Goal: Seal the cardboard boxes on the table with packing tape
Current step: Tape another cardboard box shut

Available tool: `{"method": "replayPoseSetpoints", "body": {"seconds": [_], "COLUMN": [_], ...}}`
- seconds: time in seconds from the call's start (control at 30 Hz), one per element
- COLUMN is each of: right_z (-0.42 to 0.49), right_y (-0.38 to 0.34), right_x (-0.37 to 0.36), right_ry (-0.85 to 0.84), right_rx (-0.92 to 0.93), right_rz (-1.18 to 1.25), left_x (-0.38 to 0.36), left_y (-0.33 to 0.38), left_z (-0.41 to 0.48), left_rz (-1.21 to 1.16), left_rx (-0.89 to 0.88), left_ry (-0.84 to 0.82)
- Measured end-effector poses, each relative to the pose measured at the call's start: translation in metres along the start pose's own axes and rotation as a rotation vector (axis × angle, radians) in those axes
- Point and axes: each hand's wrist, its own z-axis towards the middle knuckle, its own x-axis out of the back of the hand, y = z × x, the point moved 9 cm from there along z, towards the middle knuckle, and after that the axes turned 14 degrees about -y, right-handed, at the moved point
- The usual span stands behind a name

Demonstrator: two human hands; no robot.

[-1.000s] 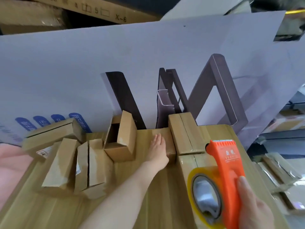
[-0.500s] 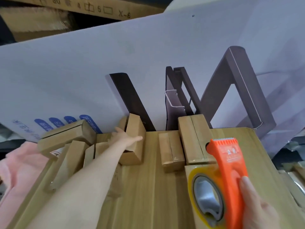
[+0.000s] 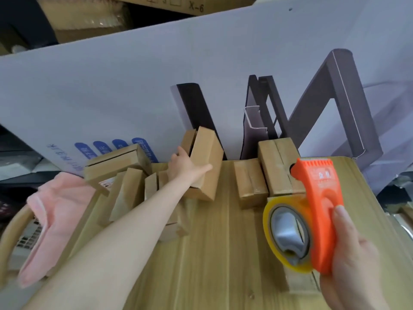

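Box point(image 3: 204, 162) within curled left fingers point(image 3: 178, 156)

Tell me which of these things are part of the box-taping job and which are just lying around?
Part of the job:
- tape dispenser in the right hand
- open box in the left hand's grip
- unsealed boxes piled on the left
- taped boxes by the backboard

Lying about:
- pink cloth
- printed white board
- basket handle
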Motion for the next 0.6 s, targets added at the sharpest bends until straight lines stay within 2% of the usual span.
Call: {"method": "replayPoseSetpoints", "body": {"seconds": [0.17,0.33,0.6], "right_z": [-0.047,-0.118,-0.244], "right_y": [-0.008,-0.014,-0.009], "right_x": [-0.044,-0.084,-0.093], "right_ry": [-0.098,-0.147,-0.007], "right_rx": [0.057,0.077,0.148], "right_rz": [0.05,0.06,0.031], "left_x": [0.046,0.076,0.063], "left_y": [-0.004,-0.037,-0.133], "left_z": [-0.07,-0.155,-0.273], "left_rz": [-0.057,-0.01,0.081], "left_rx": [-0.176,-0.38,-0.658], "left_ry": [-0.004,-0.046,-0.184]}}
